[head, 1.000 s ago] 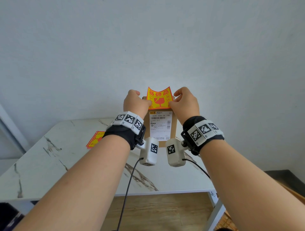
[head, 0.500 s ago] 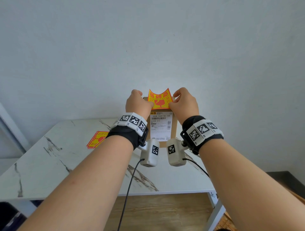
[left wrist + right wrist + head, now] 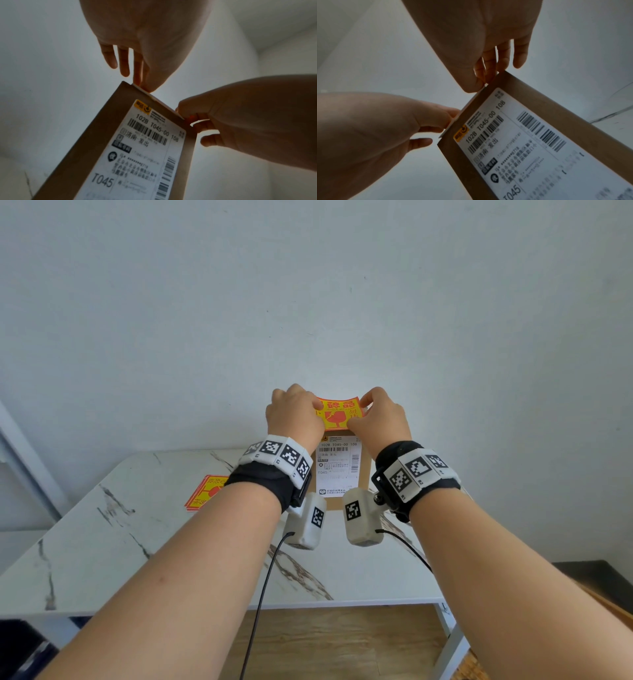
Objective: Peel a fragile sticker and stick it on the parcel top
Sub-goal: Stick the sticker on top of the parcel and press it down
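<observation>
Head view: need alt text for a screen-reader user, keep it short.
Two bare hands, the left hand and right hand, pinch the side edges of a yellow-and-red fragile sticker at the top of an upright brown parcel bearing a white shipping label. The parcel stands on a marble-look table before a pale wall, a stack of similar stickers lying to the left.

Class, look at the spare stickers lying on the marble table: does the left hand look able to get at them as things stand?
Probably not right away. The left hand grips the fragile sticker at the parcel top. The spare stickers lie uncovered on the table, so the way looks free once it lets go.
</observation>
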The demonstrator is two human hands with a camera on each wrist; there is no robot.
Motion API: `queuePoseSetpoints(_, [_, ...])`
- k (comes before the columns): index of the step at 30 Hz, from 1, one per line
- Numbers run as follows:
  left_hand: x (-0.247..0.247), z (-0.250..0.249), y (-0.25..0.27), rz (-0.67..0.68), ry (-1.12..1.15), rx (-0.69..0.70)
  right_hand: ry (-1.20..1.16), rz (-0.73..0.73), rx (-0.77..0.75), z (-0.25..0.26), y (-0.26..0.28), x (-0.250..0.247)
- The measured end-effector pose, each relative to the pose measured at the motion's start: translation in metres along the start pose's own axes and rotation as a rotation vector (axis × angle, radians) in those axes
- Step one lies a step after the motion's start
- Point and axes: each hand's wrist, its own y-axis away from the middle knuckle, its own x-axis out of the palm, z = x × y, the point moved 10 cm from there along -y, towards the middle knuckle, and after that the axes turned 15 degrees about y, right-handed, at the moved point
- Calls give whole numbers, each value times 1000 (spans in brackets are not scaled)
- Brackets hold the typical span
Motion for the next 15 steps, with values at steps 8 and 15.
queuePoseSetpoints(8, [26, 12, 6, 196, -6, -48, 141, -111, 21, -6, 6, -12])
queuePoseSetpoints(15, [39, 26, 8, 324, 37, -99, 166, -71, -161, 9, -2, -3])
